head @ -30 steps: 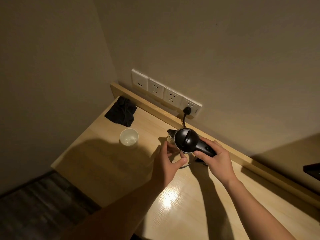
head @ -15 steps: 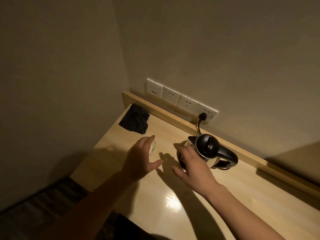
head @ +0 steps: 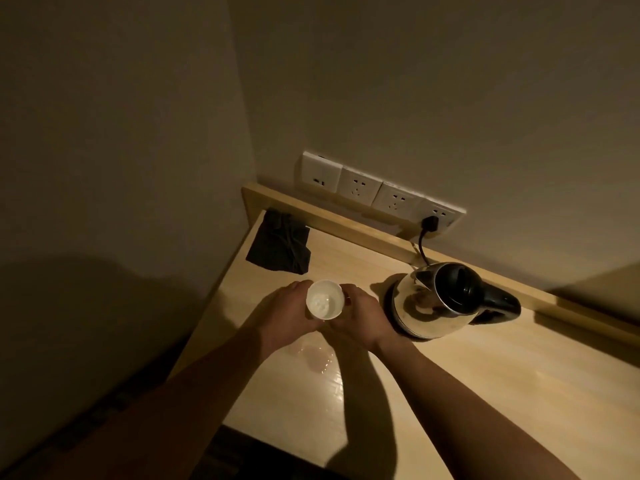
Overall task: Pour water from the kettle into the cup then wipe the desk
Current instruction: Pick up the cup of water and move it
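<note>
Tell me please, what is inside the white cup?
The cup, held between the left hand and the right hand, shows a pale, slightly glistening bottom, probably a little water. How deep it is cannot be judged.

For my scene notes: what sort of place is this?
Probably a hotel room or bedroom corner: a light wooden desk against the wall, a row of white wall sockets above it, and a plugged-in steel electric kettle.

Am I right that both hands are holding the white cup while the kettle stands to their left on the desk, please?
Not quite: the kettle stands to the right of the hands, as the head view shows. The left hand and right hand do hold the white cup over the desk.
</note>
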The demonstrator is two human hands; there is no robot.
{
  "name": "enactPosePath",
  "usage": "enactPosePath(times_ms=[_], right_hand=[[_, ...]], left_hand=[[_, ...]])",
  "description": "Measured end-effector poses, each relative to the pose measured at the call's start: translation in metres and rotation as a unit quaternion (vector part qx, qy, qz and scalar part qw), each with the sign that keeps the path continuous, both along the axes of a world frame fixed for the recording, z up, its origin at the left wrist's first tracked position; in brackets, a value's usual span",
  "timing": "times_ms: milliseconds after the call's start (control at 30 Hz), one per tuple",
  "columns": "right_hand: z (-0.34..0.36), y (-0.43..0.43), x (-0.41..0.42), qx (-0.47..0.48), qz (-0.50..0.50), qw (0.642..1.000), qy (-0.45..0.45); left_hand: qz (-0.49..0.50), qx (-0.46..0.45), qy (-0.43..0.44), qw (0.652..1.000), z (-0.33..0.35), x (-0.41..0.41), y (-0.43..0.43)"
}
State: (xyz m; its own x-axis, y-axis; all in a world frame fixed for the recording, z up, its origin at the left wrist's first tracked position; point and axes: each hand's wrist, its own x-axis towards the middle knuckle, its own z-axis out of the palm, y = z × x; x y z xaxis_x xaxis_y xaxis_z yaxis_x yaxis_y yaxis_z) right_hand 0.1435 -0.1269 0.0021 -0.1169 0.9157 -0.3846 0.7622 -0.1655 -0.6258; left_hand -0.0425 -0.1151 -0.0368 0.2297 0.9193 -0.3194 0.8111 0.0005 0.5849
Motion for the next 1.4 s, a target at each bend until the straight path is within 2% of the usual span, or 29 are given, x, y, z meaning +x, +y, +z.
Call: enactPosePath(times_ms=[333,767,1033,1400], right_hand=[[-0.001,0.013,0.002,0.017,-0.021,0.999,0.029],[0.005,0.094,0.015,0.028,-0.093,0.995,0.034],[-0.012,0.115,0.015,0.034,-0.114,0.992,0.044],[-0.017,0.112,0.019,0.026,-0.129,0.989,0.065]], left_hand=[[0.013,0.017,-0.033,0.999,0.0,0.002,0.015],[0.008,-0.013,-0.128,0.992,0.026,0.029,0.113],[-0.017,-0.011,-0.116,0.993,0.009,0.03,0.141],[-0.029,-0.019,-0.157,0.987,0.008,0.023,0.144]])
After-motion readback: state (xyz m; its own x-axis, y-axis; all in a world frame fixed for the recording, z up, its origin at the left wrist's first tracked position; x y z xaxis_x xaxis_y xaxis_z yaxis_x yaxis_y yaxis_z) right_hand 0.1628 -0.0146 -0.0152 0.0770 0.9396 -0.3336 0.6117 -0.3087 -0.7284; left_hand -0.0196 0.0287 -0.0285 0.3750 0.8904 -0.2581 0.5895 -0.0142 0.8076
